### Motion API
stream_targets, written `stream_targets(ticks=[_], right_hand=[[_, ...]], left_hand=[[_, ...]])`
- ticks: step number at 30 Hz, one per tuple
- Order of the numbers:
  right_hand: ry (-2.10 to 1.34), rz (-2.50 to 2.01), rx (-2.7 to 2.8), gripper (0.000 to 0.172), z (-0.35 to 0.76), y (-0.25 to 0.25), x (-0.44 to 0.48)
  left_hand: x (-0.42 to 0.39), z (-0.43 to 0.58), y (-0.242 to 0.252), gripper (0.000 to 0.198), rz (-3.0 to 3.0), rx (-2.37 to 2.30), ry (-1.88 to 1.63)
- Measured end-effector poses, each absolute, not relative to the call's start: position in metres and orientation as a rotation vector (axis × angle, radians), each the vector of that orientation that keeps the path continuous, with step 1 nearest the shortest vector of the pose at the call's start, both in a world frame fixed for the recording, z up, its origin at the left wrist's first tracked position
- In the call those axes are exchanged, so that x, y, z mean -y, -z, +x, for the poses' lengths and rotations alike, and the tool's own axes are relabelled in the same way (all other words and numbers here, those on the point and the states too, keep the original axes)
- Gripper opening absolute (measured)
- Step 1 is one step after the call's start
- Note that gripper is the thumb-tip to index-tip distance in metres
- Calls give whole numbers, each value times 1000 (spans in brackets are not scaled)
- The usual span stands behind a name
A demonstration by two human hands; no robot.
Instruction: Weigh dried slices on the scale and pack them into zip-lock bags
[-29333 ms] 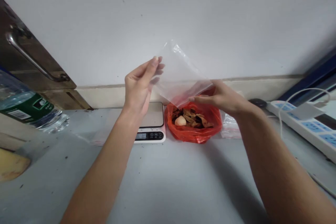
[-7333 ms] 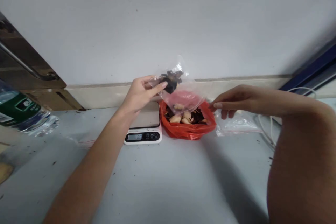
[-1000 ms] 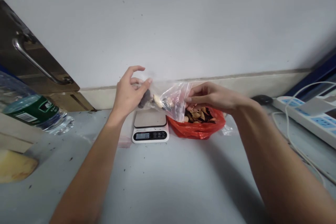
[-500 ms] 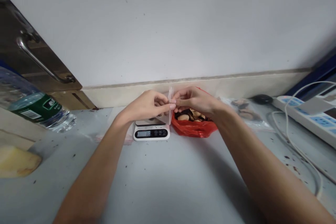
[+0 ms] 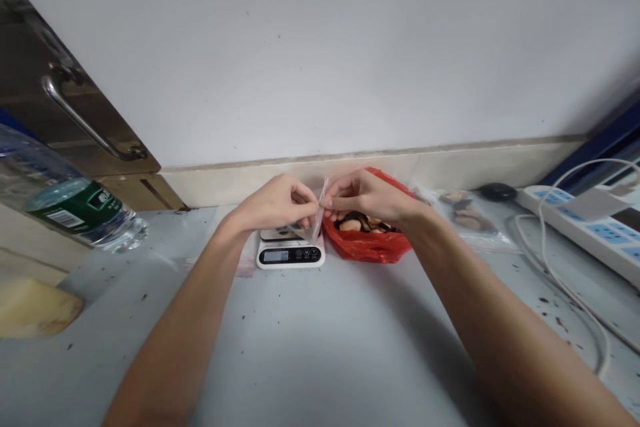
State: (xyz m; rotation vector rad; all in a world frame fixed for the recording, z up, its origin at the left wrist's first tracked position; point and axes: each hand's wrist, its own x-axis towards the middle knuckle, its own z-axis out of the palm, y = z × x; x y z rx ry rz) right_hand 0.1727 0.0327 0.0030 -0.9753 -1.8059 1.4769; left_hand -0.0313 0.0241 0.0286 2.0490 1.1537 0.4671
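Between my two hands hangs a small clear plastic bag (image 5: 314, 229), above the right part of a white digital scale (image 5: 291, 257). My left hand (image 5: 284, 203) pinches the bag from the left. On the other side my right hand (image 5: 364, 196) grips its edge with thumb and fingers. Just under my right hand, a red plastic bag (image 5: 367, 251) lies open with pale and dark dried slices (image 5: 351, 224) inside. The scale's platform is partly hidden by my left hand and the clear bag.
Flat clear bags (image 5: 220, 250) lie left of the scale. Filled clear bags (image 5: 470, 217), a black mouse (image 5: 498, 191), a power strip (image 5: 590, 223) and a white cable (image 5: 545, 257) are at right. A water bottle (image 5: 83, 210) stands at left, near a yellowish object (image 5: 37, 307).
The clear bag has tilted, its lower end now swung left over the scale. My right hand has shifted slightly left, and more of the red bag's back edge shows. The view has moved slightly.
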Motion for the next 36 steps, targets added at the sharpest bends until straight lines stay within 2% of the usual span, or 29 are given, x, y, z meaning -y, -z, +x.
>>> stream_targets(ticks=[3, 6, 9, 11, 13, 15, 19, 20, 21, 24, 26, 28, 31, 33, 36], right_hand=[[-1408, -1054, 1833, 12, 169, -6, -30], [-1285, -1238, 1794, 23, 165, -12, -27], [-913, -1581, 1764, 34, 163, -17, -25], [-607, -1683, 1739, 26, 162, -19, -24], [-438, -1587, 1769, 10, 160, -20, -23], [-465, -1456, 1853, 11, 157, -23, -19], [-838, -1507, 2013, 12, 157, -30, -9], [-914, -1537, 2046, 18, 160, -32, -8], [-973, -1554, 2080, 33, 164, -32, -7], [-978, -1477, 2137, 85, 179, -29, -13], [-880, -1324, 2131, 100, 190, -23, -20], [-785, -1163, 2116, 103, 202, -18, -29], [-760, -1076, 2156, 105, 222, -17, -37], [-811, -1108, 2232, 98, 238, -22, -37], [-952, -1201, 2390, 51, 264, -35, -27]], left_hand=[[-22, -28, -30, 20, 2012, -1223, -506], [-21, -30, -35, 20, 1970, -1372, -607], [-21, -34, -38, 21, 1970, -1499, -781], [-21, -34, -37, 19, 2016, -1532, -918], [-21, -30, -33, 18, 2087, -1513, -1026], [-19, -23, -29, 18, 2188, -1450, -1074], [-13, -12, -26, 16, 2363, -1329, -1148], [-13, -11, -26, 16, 2383, -1319, -1189], [-13, -12, -27, 17, 2390, -1318, -1238], [-21, -19, -27, 19, 2307, -1406, -1408], [-29, -26, -25, 22, 2119, -1503, -1427], [-37, -30, -22, 32, 1806, -1487, -1322], [-42, -30, -19, 39, 1410, -1288, -1213], [-43, -26, -18, 39, 1310, -1211, -1237], [-45, -16, -16, 38, 1304, -1183, -1319]])
